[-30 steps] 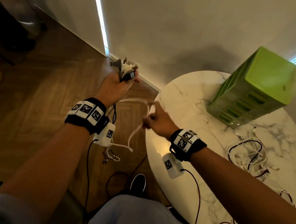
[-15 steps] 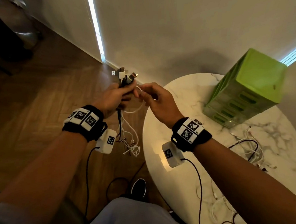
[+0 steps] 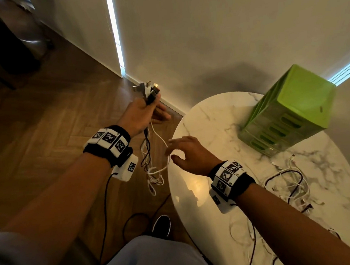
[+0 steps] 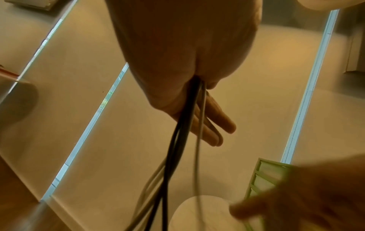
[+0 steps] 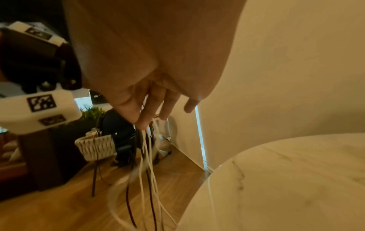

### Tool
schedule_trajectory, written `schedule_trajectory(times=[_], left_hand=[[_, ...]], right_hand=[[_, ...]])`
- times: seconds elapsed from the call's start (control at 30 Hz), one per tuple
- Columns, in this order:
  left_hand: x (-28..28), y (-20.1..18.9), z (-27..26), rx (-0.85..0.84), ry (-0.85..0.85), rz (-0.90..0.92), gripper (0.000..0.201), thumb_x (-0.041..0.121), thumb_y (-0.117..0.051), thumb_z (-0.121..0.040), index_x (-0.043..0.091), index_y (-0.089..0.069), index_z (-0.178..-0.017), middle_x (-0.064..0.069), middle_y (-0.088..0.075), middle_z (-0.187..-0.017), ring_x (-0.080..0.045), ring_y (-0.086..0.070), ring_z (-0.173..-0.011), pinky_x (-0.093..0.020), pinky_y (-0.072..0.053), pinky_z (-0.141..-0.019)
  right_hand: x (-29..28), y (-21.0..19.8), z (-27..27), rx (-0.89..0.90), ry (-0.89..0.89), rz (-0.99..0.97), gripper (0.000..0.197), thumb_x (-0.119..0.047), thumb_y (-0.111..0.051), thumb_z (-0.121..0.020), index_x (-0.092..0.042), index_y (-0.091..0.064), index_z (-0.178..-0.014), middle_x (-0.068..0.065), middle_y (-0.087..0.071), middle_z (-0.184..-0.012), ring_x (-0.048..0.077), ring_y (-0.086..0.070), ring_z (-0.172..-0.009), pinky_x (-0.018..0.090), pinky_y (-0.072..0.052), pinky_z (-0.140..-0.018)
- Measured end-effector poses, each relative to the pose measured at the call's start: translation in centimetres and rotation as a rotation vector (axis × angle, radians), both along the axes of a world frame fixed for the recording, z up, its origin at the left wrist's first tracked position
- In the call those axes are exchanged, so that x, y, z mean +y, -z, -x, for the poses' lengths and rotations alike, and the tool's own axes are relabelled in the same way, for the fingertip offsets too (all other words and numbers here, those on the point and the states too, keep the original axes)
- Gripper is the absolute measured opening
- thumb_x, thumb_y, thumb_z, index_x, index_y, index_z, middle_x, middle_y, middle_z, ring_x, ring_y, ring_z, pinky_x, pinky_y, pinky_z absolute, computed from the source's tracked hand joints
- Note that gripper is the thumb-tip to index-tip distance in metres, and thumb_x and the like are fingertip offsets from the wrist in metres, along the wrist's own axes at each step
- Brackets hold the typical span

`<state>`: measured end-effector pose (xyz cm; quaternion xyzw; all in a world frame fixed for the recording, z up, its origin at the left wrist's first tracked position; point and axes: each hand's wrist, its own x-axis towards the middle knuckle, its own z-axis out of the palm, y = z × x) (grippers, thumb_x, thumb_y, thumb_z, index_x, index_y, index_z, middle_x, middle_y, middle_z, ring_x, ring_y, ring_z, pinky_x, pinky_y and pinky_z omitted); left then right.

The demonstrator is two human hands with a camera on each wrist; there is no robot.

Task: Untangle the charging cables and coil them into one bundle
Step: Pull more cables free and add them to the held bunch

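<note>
Herringbone wood floor (image 3: 47, 127) runs under us to a pale wall (image 3: 213, 32) with a bright vertical strip of light (image 3: 115, 31), and at our right stands a round marble worktop (image 3: 211, 116) close against that wall. On the worktop's far side sits a green slotted bin (image 3: 291, 110), tipped at an angle in our view, and nearer to us a loose tangle of white and black cables (image 3: 290, 187) lies spread on the marble, well apart from both hands. Off the worktop's left edge, over the floor, our left hand (image 3: 140, 114) is closed around a gathered bunch of charging cables (image 3: 150, 156), with their plugs (image 3: 147, 90) sticking up above the fist and the white and dark strands hanging down below it in loose loops. In the left wrist view the strands come out of the palm (image 4: 193, 87) while the fingers (image 4: 215, 125) beyond lie fairly straight. Our right hand (image 3: 191, 154) is spread at the worktop's edge, fingers relaxed, thumb and forefinger just at the hanging white strand (image 3: 164, 146); we cannot tell whether they actually pinch it.
</note>
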<state>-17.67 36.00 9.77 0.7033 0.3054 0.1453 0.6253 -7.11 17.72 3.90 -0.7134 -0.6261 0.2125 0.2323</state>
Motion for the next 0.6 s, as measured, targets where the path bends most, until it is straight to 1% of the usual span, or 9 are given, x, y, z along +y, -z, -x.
schedule_trajectory(times=[0.07,0.17,0.23,0.3,0.37,0.43,0.5,0.53,0.6], left_hand=[[-0.4,0.0,-0.1,-0.012,0.074,-0.007,0.043,0.038,-0.038,-0.107,0.007,-0.068,-0.1,-0.008,-0.078,-0.094,-0.017,-0.075,-0.094,-0.039,-0.058,-0.094],[-1.7,-0.9,0.0,0.038,0.281,-0.087,0.041,0.041,-0.037,-0.107,0.016,-0.068,-0.116,0.002,-0.073,-0.114,0.001,-0.069,-0.1,-0.029,-0.05,-0.102],[-2.9,-2.3,-0.1,0.095,0.379,-0.171,0.035,0.032,-0.039,-0.108,0.018,-0.065,-0.125,0.01,-0.066,-0.106,0.015,-0.062,-0.082,-0.008,-0.049,-0.082],[-3.5,-3.2,-0.6,0.082,0.395,-0.223,0.023,0.02,-0.041,-0.108,0.022,-0.061,-0.118,0.011,-0.058,-0.087,0.016,-0.057,-0.061,-0.004,-0.045,-0.06],[-3.3,-3.9,-0.5,0.059,0.425,-0.217,0.02,0.019,-0.041,-0.108,0.033,-0.056,-0.107,0.014,-0.056,-0.079,0.017,-0.058,-0.058,-0.004,-0.044,-0.056],[-2.4,-3.5,0.3,-0.008,0.494,-0.048,0.021,0.018,-0.049,-0.105,0.034,-0.056,-0.116,0.016,-0.067,-0.09,0.017,-0.062,-0.079,-0.006,-0.048,-0.068],[-1.7,-1.4,1.1,-0.023,0.62,0.16,0.047,0.021,-0.067,-0.092,0.023,-0.051,-0.136,0.012,-0.067,-0.123,0.002,-0.06,-0.117,-0.02,-0.051,-0.097],[-1.8,0.3,1.3,0.018,0.667,0.193,0.063,0.026,-0.073,-0.084,0.022,-0.048,-0.141,0.009,-0.063,-0.132,-0.006,-0.057,-0.125,-0.027,-0.047,-0.106],[-2.5,3.8,1.4,0.251,0.803,0.091,0.059,0.035,-0.083,-0.079,0.028,-0.058,-0.132,0.007,-0.067,-0.127,-0.008,-0.06,-0.121,-0.037,-0.045,-0.11]], right_hand=[[0.8,-1.1,0.2,0.062,0.15,-0.066,0.033,-0.023,-0.063,-0.089,-0.018,-0.059,-0.122,-0.002,-0.064,-0.125,0.017,-0.057,-0.119,0.044,-0.042,-0.105],[2.8,-3.4,1.1,0.3,0.205,0.007,0.052,-0.026,-0.063,-0.096,-0.012,-0.042,-0.142,-0.001,-0.05,-0.14,0.01,-0.048,-0.124,0.023,-0.04,-0.104],[4.1,-3.9,2.0,0.433,0.193,0.052,0.042,-0.021,-0.054,-0.102,-0.004,-0.044,-0.139,0.007,-0.053,-0.134,0.011,-0.052,-0.116,0.016,-0.045,-0.096],[4.8,-4.5,3.1,0.591,0.297,-0.011,0.033,-0.015,-0.043,-0.102,0.005,-0.05,-0.127,0.024,-0.057,-0.123,0.025,-0.057,-0.108,0.028,-0.05,-0.092],[4.9,-5.0,3.5,0.744,0.415,-0.059,0.03,-0.006,-0.037,-0.103,0.012,-0.054,-0.121,0.026,-0.059,-0.114,0.033,-0.058,-0.105,0.035,-0.05,-0.089],[4.6,-5.7,3.4,0.857,0.457,-0.044,0.028,-0.005,-0.037,-0.105,0.007,-0.06,-0.114,0.018,-0.061,-0.105,0.022,-0.057,-0.089,0.026,-0.051,-0.083],[3.9,-6.5,2.9,1.013,0.466,-0.08,0.026,-0.014,-0.042,-0.103,-0.004,-0.067,-0.102,0.004,-0.064,-0.097,0.015,-0.058,-0.086,0.025,-0.05,-0.084],[3.5,-6.9,2.6,1.158,0.486,-0.084,0.024,-0.015,-0.044,-0.102,-0.011,-0.064,-0.089,0.001,-0.062,-0.083,0.015,-0.056,-0.079,0.027,-0.049,-0.079],[2.6,-8.2,2.1,1.375,0.432,-0.077,0.024,-0.014,-0.044,-0.097,-0.016,-0.045,-0.073,-0.001,-0.037,-0.065,0.015,-0.036,-0.062,0.029,-0.038,-0.069]])
